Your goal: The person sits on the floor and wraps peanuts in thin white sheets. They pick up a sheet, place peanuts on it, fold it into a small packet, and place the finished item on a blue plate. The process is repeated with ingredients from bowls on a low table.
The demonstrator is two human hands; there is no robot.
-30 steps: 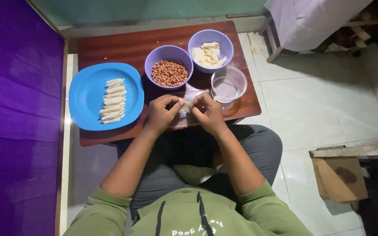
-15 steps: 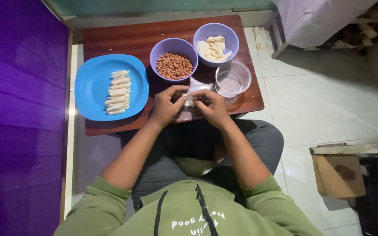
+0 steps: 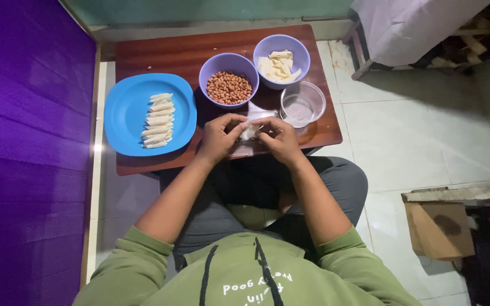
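At the far left of the frame a purple wall runs down beside the low wooden bench. On the bench's left part sits a blue plate with a neat column of pale rolls laid side by side, likely kept there so finished pieces stay apart from the loose stuff. Right of it, near the frame's upper middle, stands a purple bowl of peanuts, and further right a second purple bowl of pale wrapper strips, both within easy reach of the hands. Just below that, a clear bowl stands near the bench's right edge. At the bench's near edge, mid-frame, the left hand and right hand meet, fingers curled in and pinching a small white wrapper between them, held just over the bench, seemingly so that both sets of fingertips can work it.
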